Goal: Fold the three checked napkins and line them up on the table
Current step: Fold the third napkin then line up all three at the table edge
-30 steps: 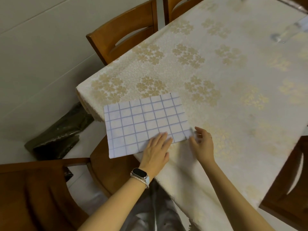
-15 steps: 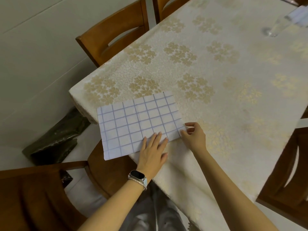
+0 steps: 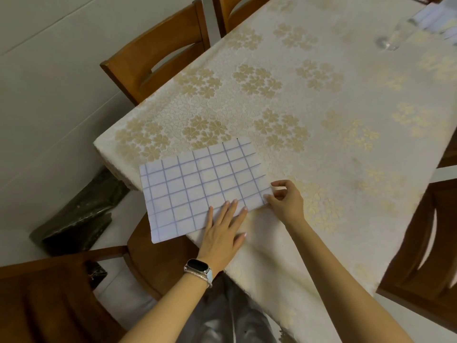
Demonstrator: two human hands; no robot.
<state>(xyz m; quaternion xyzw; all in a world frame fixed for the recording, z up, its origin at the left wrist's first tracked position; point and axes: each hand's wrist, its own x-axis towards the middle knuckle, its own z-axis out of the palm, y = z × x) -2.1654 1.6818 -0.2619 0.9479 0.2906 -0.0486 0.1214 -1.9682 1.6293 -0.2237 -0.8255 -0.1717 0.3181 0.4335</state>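
We see one checked napkin [image 3: 205, 186] lying flat on the near left corner of the table [image 3: 321, 134]. It is white with thin blue lines that make squares. Its near left part sticks out past the table edge, over a wooden chair seat [image 3: 158, 263]. Our left hand [image 3: 222, 233] lies flat on the near edge of the napkin, with the fingers spread open and the thumb out to the right on the cloth of the table. A watch [image 3: 199, 267] sits on that wrist. Our right hand [image 3: 286, 199] is at the right corner of the napkin. Its thumb and fingers are pinched together on that corner. The table has a cream cloth with gold flowers on it. Far off to the right, near the top of the view, a clear glass [image 3: 393, 38] stands on the table. Just past the glass is something pale and blurry [image 3: 437, 18], and we cannot tell what it is. Another wooden chair [image 3: 160, 55] stands at the far left side of the table, and one more chair [image 3: 425, 256] is on the right. A dark bag [image 3: 79, 214] lies on the floor to the left, below the table corner. We see only this one napkin clearly.
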